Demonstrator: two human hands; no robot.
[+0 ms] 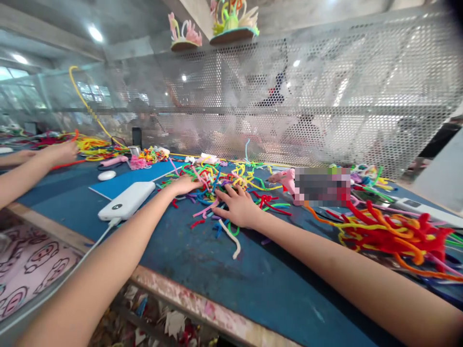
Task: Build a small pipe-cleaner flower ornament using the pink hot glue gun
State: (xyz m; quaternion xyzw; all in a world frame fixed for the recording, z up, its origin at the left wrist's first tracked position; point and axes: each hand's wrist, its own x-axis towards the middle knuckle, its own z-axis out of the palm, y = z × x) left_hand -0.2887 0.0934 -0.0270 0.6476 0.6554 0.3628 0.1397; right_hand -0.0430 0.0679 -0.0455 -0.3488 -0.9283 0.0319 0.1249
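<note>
A loose pile of short, many-coloured fuzzy stems (213, 180) lies on the blue tabletop (202, 262). At the pile's left side is my left hand (187, 184), its fingers reaching in among the stems and partly hidden by them. My right hand (237, 205) rests palm down on the near right part of the pile, fingers spread, with nothing gripped. A single cream stem (231, 239) lies curved on the table just below my right hand. Red and blue scraps are scattered around both hands.
A white power bank (127, 201) with a cable lies left, beside a blue sheet (159, 172). Red, orange and yellow stems (394, 233) are heaped right. Another person's hand (65, 151) is far left. Perforated metal mesh (253, 111) stands behind the table.
</note>
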